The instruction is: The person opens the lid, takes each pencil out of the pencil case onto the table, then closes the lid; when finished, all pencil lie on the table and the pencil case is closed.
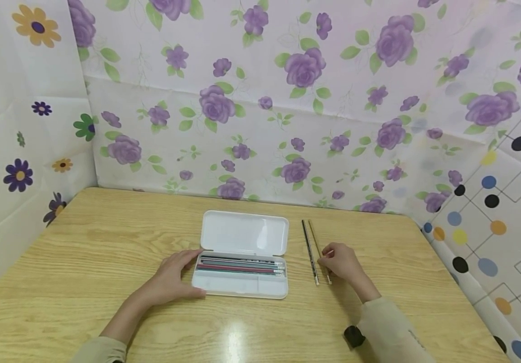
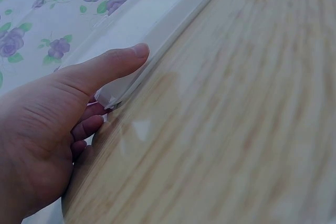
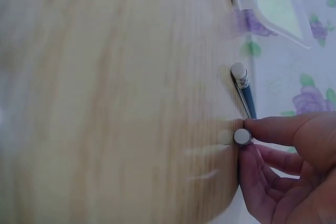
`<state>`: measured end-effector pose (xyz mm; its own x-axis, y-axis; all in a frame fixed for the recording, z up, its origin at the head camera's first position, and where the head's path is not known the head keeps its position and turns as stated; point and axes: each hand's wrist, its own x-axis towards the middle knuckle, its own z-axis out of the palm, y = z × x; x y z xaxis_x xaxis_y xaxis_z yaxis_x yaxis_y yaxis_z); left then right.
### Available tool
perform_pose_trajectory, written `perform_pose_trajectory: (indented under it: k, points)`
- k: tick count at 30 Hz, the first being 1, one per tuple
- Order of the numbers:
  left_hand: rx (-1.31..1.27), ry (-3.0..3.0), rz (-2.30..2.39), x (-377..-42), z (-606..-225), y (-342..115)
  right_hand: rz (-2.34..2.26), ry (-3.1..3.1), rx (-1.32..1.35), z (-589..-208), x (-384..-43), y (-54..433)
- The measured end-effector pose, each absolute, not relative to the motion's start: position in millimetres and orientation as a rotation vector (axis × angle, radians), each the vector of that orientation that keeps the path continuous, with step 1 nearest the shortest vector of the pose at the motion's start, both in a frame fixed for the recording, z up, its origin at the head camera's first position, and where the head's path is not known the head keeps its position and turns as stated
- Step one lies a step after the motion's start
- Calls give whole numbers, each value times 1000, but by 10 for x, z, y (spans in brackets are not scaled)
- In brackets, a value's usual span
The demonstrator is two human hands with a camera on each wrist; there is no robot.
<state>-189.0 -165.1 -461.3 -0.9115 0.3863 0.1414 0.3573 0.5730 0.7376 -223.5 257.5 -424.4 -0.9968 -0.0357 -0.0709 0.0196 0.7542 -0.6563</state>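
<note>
A white pencil case (image 1: pixel 241 288) lies with its lid (image 1: pixel 242 233) laid back, and several pencils (image 1: pixel 238 265) rest side by side in its rear compartment. My left hand (image 1: pixel 174 277) holds the case's left end, thumb at the front wall and fingers round toward the back corner; the left wrist view shows the thumb (image 2: pixel 118 66) on the wall. To the right, my right hand (image 1: pixel 341 259) pinches a gold pencil (image 1: pixel 315 237) near its white eraser end (image 3: pixel 242 136), low at the tabletop. A dark patterned pencil (image 1: pixel 308 247) lies just left of it.
A small black object (image 1: pixel 353 336) sits by the right sleeve (image 1: pixel 392 330). The wooden table (image 1: pixel 106 237) meets a flower-printed cloth (image 1: pixel 260 126) at its back edge, with patterned cloths also on the left and right.
</note>
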Motion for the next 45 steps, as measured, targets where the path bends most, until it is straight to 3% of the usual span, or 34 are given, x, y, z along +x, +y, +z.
perform_pose_trajectory:
  k: [15,31,45]
  points:
    - [659,2747,1279,-1905,-4641,-1670,-970,2991,-59,-4079,-2318,2598]
    - [656,2751,1265,-1913,-4644,-1670,-923,2877,-772,-3973,-2263,1816]
    - [661,2757,1269,-1915,-4662,-1671,-688,2798,-958,-4129,-2237,1293]
